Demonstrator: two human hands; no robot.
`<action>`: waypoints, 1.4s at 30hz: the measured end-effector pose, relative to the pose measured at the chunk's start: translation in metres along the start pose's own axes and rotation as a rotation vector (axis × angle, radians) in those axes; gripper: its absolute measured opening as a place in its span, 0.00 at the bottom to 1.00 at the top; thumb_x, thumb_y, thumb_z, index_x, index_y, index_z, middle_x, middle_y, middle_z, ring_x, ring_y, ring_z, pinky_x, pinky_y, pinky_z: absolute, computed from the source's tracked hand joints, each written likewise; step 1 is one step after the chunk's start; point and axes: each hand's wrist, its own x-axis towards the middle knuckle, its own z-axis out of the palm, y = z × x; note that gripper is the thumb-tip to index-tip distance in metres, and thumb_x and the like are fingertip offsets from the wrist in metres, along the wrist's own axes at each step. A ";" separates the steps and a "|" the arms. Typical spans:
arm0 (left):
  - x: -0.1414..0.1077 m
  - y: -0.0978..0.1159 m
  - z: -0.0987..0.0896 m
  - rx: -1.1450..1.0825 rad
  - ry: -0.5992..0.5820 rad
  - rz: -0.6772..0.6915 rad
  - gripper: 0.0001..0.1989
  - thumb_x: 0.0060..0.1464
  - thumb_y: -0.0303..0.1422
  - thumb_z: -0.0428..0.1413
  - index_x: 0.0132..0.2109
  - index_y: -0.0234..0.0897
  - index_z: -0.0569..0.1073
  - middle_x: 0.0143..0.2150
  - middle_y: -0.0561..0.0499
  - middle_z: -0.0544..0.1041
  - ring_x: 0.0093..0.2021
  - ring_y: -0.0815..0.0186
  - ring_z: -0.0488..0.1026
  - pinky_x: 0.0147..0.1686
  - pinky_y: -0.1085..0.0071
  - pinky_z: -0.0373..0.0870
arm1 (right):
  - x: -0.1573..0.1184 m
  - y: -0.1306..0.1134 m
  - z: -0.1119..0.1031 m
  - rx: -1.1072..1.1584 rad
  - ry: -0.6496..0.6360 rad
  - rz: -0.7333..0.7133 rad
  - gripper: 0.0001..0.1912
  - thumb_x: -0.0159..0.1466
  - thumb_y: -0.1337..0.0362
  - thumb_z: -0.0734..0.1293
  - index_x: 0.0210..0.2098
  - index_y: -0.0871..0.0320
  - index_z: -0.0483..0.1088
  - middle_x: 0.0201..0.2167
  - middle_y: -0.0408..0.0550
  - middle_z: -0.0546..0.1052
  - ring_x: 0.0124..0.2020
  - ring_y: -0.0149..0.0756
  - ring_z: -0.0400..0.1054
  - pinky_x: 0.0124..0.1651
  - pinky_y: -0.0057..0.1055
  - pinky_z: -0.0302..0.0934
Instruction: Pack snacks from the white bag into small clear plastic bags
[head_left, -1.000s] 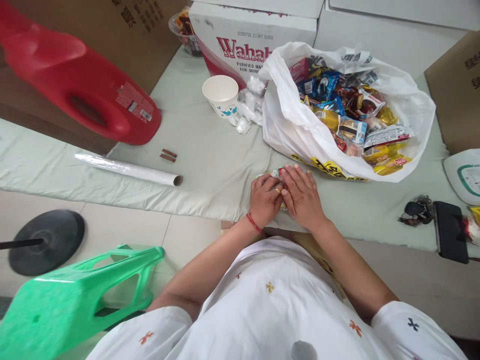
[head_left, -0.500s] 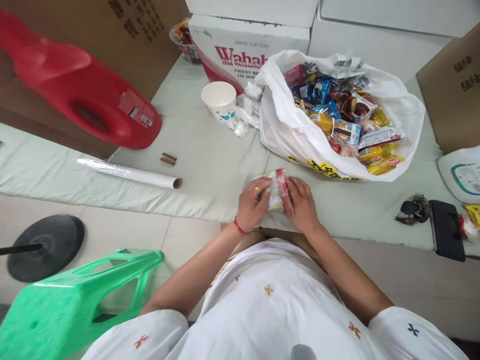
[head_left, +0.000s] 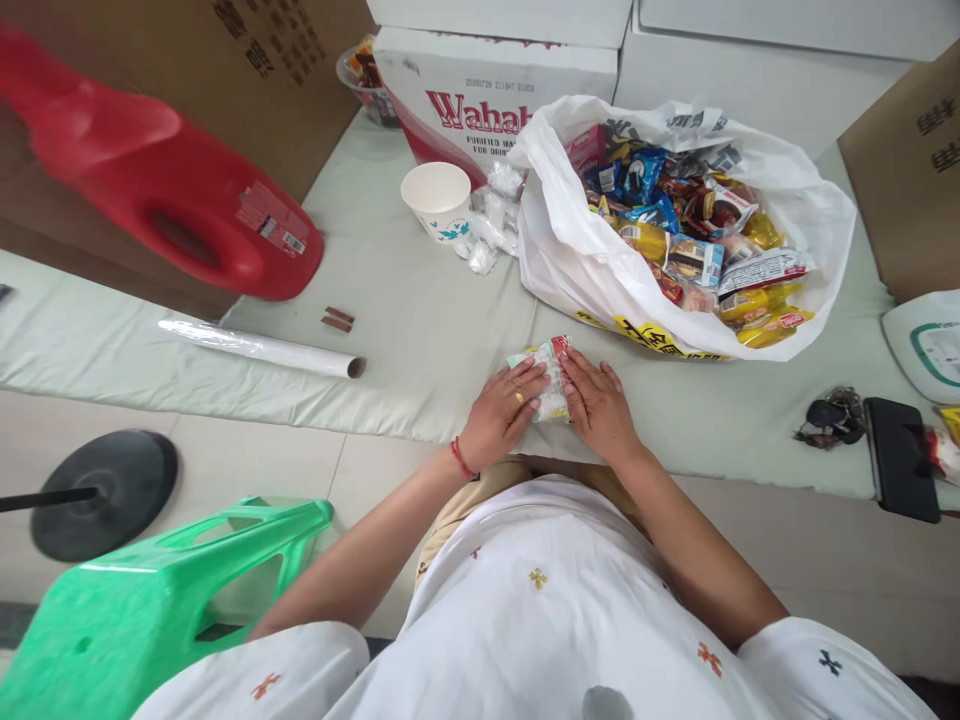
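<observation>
A small snack packet (head_left: 553, 392) with white, green and red print and a shiny clear surface lies at the table's front edge. My left hand (head_left: 504, 410) rests on its left part, fingers stretched out and lying flat, a ring on one finger. On the packet's right side lies my right hand (head_left: 601, 408), its fingers also straight and flat. Both hands cover part of the packet, so its full print is hidden. Just beyond them stands a white plastic bag (head_left: 559, 250), open at the top and full of wrapped snacks (head_left: 697, 260).
A paper cup (head_left: 436, 205) stands beside several film-wrapped pieces (head_left: 491, 225). Leftward are a roll of clear film (head_left: 262, 347), two brown strips (head_left: 337, 320) and a red jug (head_left: 187, 190). Keys (head_left: 831, 418) and a phone (head_left: 902, 460) lie right. A green stool (head_left: 127, 610) stands below.
My left hand has flattened: its fingers, bent over the packet before, now lie stretched across it. My right hand stays on the packet with little movement.
</observation>
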 end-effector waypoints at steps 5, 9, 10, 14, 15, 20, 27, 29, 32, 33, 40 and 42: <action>0.010 -0.009 -0.008 -0.066 0.336 -0.177 0.19 0.69 0.38 0.55 0.63 0.45 0.75 0.66 0.42 0.73 0.67 0.55 0.70 0.65 0.51 0.71 | 0.000 -0.001 0.003 -0.022 0.029 -0.002 0.27 0.79 0.58 0.52 0.74 0.51 0.61 0.73 0.52 0.65 0.72 0.41 0.62 0.75 0.50 0.47; 0.032 -0.017 -0.008 0.061 0.300 -0.159 0.19 0.63 0.38 0.61 0.60 0.43 0.78 0.63 0.42 0.74 0.63 0.54 0.69 0.63 0.51 0.69 | 0.000 -0.001 0.003 -0.030 0.028 -0.014 0.27 0.79 0.59 0.52 0.74 0.51 0.60 0.74 0.53 0.65 0.72 0.41 0.62 0.75 0.50 0.48; 0.038 -0.017 -0.009 0.078 0.283 -0.152 0.16 0.64 0.37 0.61 0.56 0.44 0.81 0.58 0.44 0.78 0.59 0.55 0.71 0.61 0.52 0.70 | 0.000 -0.001 0.003 -0.032 0.028 -0.015 0.27 0.79 0.59 0.52 0.74 0.51 0.60 0.74 0.53 0.65 0.72 0.41 0.62 0.75 0.50 0.48; 0.045 -0.011 -0.014 0.118 0.228 -0.096 0.11 0.67 0.35 0.56 0.43 0.44 0.84 0.40 0.48 0.83 0.47 0.57 0.73 0.53 0.54 0.71 | -0.001 -0.002 0.003 -0.035 0.037 -0.019 0.27 0.79 0.59 0.53 0.74 0.51 0.60 0.74 0.53 0.65 0.71 0.41 0.63 0.75 0.51 0.48; 0.043 -0.009 -0.015 0.123 0.212 -0.069 0.12 0.68 0.35 0.55 0.44 0.44 0.84 0.41 0.47 0.83 0.47 0.58 0.73 0.52 0.55 0.72 | -0.001 -0.002 0.003 -0.036 0.036 -0.019 0.27 0.79 0.59 0.53 0.74 0.51 0.60 0.74 0.52 0.65 0.71 0.42 0.63 0.75 0.51 0.48; 0.022 -0.002 -0.016 0.147 0.108 0.062 0.16 0.70 0.32 0.48 0.47 0.42 0.82 0.43 0.45 0.82 0.44 0.59 0.74 0.46 0.58 0.73 | 0.000 -0.004 0.002 -0.050 0.026 -0.025 0.26 0.79 0.59 0.53 0.73 0.49 0.61 0.73 0.50 0.67 0.70 0.42 0.64 0.75 0.51 0.48; 0.002 0.017 0.001 0.263 0.057 -0.019 0.22 0.71 0.38 0.45 0.63 0.34 0.74 0.50 0.40 0.79 0.45 0.57 0.76 0.45 0.60 0.72 | 0.000 -0.003 0.004 -0.046 0.036 -0.022 0.26 0.79 0.59 0.53 0.73 0.49 0.62 0.73 0.50 0.67 0.70 0.42 0.64 0.75 0.52 0.48; 0.000 0.024 0.011 0.381 0.060 -0.058 0.23 0.72 0.40 0.46 0.64 0.33 0.73 0.48 0.39 0.79 0.43 0.56 0.77 0.43 0.59 0.70 | 0.000 -0.003 0.004 -0.040 0.026 -0.023 0.26 0.79 0.60 0.53 0.74 0.49 0.61 0.73 0.50 0.67 0.70 0.42 0.64 0.75 0.52 0.48; 0.000 0.027 0.022 0.516 0.081 -0.067 0.20 0.72 0.39 0.49 0.63 0.35 0.74 0.46 0.38 0.81 0.44 0.53 0.77 0.45 0.56 0.69 | 0.001 -0.002 0.003 -0.032 0.018 -0.023 0.26 0.79 0.60 0.53 0.74 0.49 0.61 0.73 0.51 0.66 0.70 0.43 0.64 0.75 0.53 0.49; 0.001 0.025 0.023 0.530 0.108 -0.055 0.19 0.71 0.38 0.51 0.62 0.37 0.75 0.48 0.37 0.81 0.48 0.52 0.78 0.47 0.54 0.69 | 0.002 -0.001 0.002 -0.025 0.022 -0.031 0.26 0.78 0.61 0.54 0.73 0.50 0.63 0.73 0.51 0.67 0.70 0.44 0.63 0.74 0.53 0.50; -0.005 0.010 0.009 0.244 0.061 0.218 0.21 0.68 0.36 0.54 0.65 0.36 0.70 0.66 0.32 0.73 0.74 0.47 0.63 0.67 0.44 0.67 | 0.010 -0.006 -0.009 0.055 0.122 -0.146 0.15 0.74 0.65 0.63 0.53 0.53 0.80 0.57 0.51 0.80 0.55 0.48 0.68 0.59 0.47 0.69; -0.011 0.017 0.010 0.236 -0.005 0.226 0.30 0.64 0.36 0.55 0.69 0.31 0.64 0.71 0.27 0.66 0.77 0.43 0.57 0.70 0.40 0.64 | 0.013 -0.011 -0.009 0.024 0.115 -0.140 0.15 0.72 0.68 0.63 0.51 0.54 0.81 0.54 0.51 0.81 0.50 0.49 0.67 0.53 0.47 0.71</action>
